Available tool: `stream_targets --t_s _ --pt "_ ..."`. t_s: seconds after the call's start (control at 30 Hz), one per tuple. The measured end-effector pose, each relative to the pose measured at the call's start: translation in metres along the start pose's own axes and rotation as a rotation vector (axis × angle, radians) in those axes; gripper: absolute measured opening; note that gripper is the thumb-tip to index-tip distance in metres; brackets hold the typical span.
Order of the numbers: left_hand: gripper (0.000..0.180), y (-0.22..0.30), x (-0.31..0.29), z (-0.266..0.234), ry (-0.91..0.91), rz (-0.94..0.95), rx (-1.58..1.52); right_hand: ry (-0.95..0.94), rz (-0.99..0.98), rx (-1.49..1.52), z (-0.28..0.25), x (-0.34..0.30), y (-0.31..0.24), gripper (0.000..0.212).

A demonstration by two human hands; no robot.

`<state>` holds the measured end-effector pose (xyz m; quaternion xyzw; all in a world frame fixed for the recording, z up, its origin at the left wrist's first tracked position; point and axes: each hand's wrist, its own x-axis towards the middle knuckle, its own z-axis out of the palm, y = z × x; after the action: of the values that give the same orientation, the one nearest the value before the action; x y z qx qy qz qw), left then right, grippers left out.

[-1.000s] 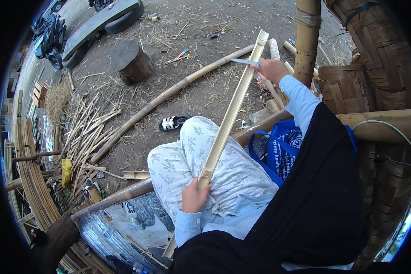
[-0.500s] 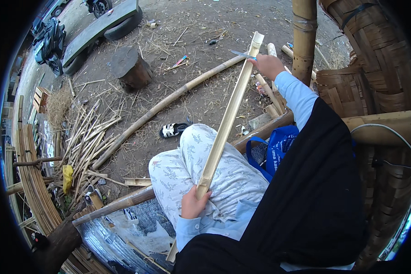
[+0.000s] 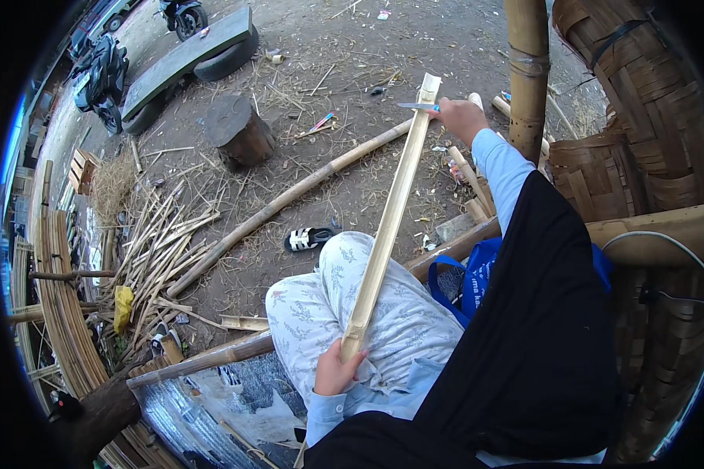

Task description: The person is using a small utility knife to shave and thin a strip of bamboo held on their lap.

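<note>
A long split bamboo piece [image 3: 389, 223], pale and hollowed like a trough, slants from my lap up and away to the right. My left hand [image 3: 337, 370] is closed around its near end, just below a node. Close to its far end, my right hand [image 3: 459, 119] grips a knife [image 3: 419, 106]; the handle is mostly hidden in the fingers. The blade points left and lies across the bamboo a little below the far tip. The bamboo's middle rests on my raised leg in white patterned trousers [image 3: 301, 310].
A bamboo post [image 3: 528, 78] and woven panels [image 3: 641, 86] stand at the right. A blue bag [image 3: 477, 273] sits beside my leg. Beyond lie a long bamboo pole [image 3: 289, 197], a sandal [image 3: 309, 238], a tree stump [image 3: 238, 133] and heaped bamboo strips [image 3: 164, 242]. Motorcycles [image 3: 102, 82] stand far left.
The view has tilted slightly, so the surroundings sit lower and further right. My right hand and the knife are slightly nearer the bamboo's far end; the left hand keeps its hold.
</note>
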<state>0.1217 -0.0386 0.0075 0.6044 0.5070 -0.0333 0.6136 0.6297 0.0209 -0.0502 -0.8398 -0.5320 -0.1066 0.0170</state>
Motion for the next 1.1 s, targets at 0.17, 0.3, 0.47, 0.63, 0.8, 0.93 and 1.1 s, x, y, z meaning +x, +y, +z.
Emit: stream_targets --t_s 0.17,0.3,0.47,0.63,0.8,0.93,1.1 --pt "0.029 0.001 -0.027 -0.015 0.011 -0.046 0.040 0.016 -0.029 -0.007 0.008 0.003 -0.026 0.052" --pt "0.029 -0.007 -0.039 -0.029 0.041 -0.138 -0.007 0.021 -0.081 0.038 0.015 0.003 -0.048 0.053" --pt "0.031 -0.032 -0.052 -0.059 0.006 -0.196 0.017 -0.067 -0.200 0.043 -0.004 -0.032 -0.068 0.050" --pt "0.034 -0.044 -0.059 -0.071 0.047 -0.111 0.272 0.107 -0.205 -0.047 0.002 -0.063 -0.057 0.041" --pt "0.032 -0.048 -0.060 -0.075 -0.078 -0.184 0.089 0.171 -0.186 0.031 -0.010 -0.056 -0.061 0.042" --pt "0.026 -0.084 -0.078 -0.096 -0.343 -0.434 -0.232 0.237 0.403 0.184 -0.024 -0.030 -0.029 0.048" --pt "0.024 -0.108 -0.094 -0.101 -0.334 -0.435 -0.398 0.189 0.244 0.351 -0.059 -0.033 -0.053 0.048"
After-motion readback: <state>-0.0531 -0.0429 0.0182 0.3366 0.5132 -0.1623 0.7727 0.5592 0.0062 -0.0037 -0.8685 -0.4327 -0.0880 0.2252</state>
